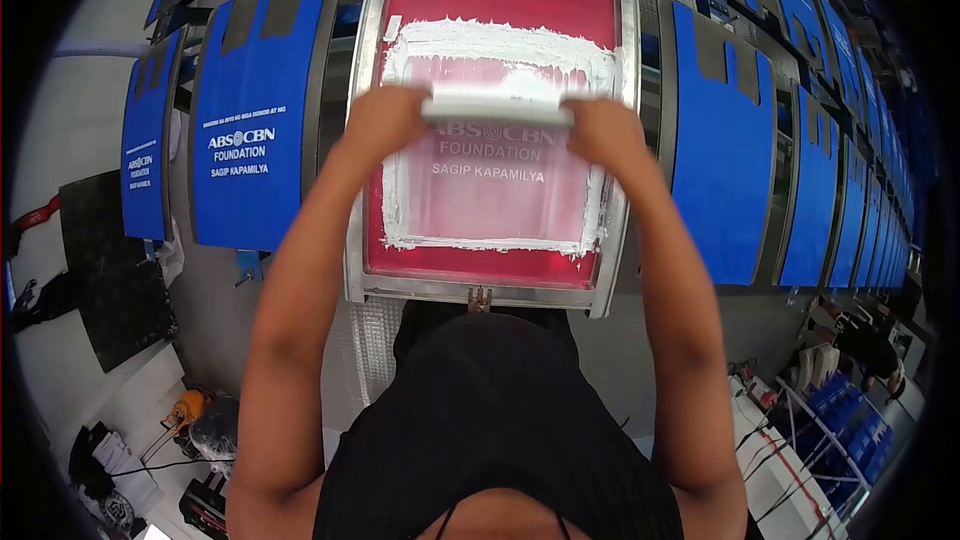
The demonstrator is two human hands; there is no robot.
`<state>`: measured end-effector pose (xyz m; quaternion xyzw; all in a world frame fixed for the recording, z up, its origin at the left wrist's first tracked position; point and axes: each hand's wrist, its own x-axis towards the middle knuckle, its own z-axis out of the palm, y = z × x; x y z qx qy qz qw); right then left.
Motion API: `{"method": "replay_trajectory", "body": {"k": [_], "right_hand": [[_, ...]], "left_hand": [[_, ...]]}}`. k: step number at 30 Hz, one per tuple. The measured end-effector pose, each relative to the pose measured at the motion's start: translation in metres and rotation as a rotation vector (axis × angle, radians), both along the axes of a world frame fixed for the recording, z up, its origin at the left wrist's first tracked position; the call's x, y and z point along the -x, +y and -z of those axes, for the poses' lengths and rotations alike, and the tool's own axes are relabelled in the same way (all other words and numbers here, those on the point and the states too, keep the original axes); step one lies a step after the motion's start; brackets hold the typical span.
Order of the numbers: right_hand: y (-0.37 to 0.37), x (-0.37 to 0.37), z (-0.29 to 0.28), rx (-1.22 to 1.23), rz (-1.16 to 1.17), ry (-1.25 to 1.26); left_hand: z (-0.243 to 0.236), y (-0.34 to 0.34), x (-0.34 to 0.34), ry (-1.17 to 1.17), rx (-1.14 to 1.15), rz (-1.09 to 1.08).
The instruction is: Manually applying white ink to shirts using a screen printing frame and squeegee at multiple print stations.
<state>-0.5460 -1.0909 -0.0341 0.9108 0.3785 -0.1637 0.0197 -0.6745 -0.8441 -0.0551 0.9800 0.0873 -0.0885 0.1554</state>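
Note:
Both of my hands grip a pale squeegee [497, 108] by its two ends. My left hand [392, 118] is closed on its left end, and my right hand [606, 128] on its right end. The squeegee lies across a screen printing frame [629, 60] with metal edges and red mesh [480, 268]. Thick white ink [450, 37] forms a rough border on the mesh, heaviest along the far side. Lettering shows through the pinkish middle, nearer to me than the squeegee. What lies under the screen is mostly hidden.
Blue fabric pieces on boards stand in rows: a printed one [245, 110] at left, unprinted ones [722, 160] at right. A dark mat [115, 270] lies at far left. At lower right, another person [872, 345] is near a rack with blue pieces [840, 420].

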Motion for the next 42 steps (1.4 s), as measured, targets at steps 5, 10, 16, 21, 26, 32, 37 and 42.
{"method": "replay_trajectory", "body": {"k": [5, 10, 16, 21, 26, 32, 37, 42], "right_hand": [[-0.095, 0.175, 0.003, -0.166, 0.039, 0.175], [-0.076, 0.141, 0.032, -0.364, -0.015, 0.0], [0.012, -0.023, 0.017, -0.052, 0.018, -0.076], [0.003, -0.008, -0.007, -0.038, 0.028, -0.047], [-0.089, 0.164, -0.005, -0.169, 0.04, 0.167], [-0.068, 0.128, 0.03, -0.131, 0.078, 0.077], [0.0, -0.017, 0.022, -0.044, 0.009, -0.097], [0.035, -0.071, -0.009, -0.051, -0.088, 0.012]], "left_hand": [[0.015, -0.085, 0.186, -0.171, 0.163, 0.081], [0.042, -0.069, 0.147, -0.362, 0.094, 0.05], [0.014, 0.011, -0.033, -0.115, -0.068, -0.001], [-0.008, 0.009, -0.02, -0.021, -0.043, 0.023], [0.001, -0.069, 0.164, -0.146, 0.173, 0.132], [0.043, -0.056, 0.123, -0.401, 0.106, 0.078], [0.017, 0.001, -0.03, -0.103, -0.086, 0.005], [-0.006, 0.037, -0.065, -0.06, 0.003, -0.01]]}}
